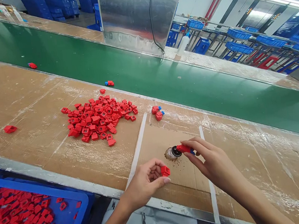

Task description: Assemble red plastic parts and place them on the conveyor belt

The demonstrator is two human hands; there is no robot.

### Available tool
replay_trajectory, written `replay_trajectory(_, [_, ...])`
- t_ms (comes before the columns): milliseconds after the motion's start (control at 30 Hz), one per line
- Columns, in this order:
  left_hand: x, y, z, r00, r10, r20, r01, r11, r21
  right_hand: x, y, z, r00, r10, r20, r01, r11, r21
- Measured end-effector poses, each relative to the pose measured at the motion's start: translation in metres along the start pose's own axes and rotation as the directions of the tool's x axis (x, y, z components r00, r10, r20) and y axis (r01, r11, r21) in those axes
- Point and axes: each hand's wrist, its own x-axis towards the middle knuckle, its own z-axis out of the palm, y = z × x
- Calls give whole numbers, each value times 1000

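My left hand (148,178) is closed, with a small red hollow plastic block (165,171) held between thumb and fingers. In a pinch, my right hand (205,152) grips a red-and-blue plastic piece (184,148). The red end of that piece is at the black rim of a small round jar (171,153); I cannot tell whether it touches. Dark specks (178,164) are scattered on the cardboard (155,140) around the jar. Farther back lie two red pieces with blue tips (157,113). To the left spreads a pile of red blocks (96,117).
A blue crate (78,201) of red blocks stands at the lower left. Beyond the cardboard-covered bench runs a green conveyor belt (137,74), carrying red-and-blue pieces (109,83). A metal panel (137,20) with a hanging cable rises behind it. White tape strips (139,145) border the work area.
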Motion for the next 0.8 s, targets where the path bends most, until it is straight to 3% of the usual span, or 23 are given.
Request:
replay_trajectory(200, [0, -3, -2, 998, -39, 39, 42, 997, -72, -3, 0, -2, 996, 74, -55, -69, 993, 91])
replay_trajectory(333, [0, -3, -2, 999, -32, 35, 35, 995, -89, -9, -11, -5, 989, 127, -80, -104, 964, 244])
replay_trajectory(500, [2, -2, -2, 999, -30, 23, 32, 996, -81, -18, -29, 10, 992, 105, -67, -68, 909, 411])
replay_trajectory(800, [1, 1, 0, 997, -72, 6, 72, 994, -85, -29, -34, 30, 993, 116, -18, -94, 875, 475])
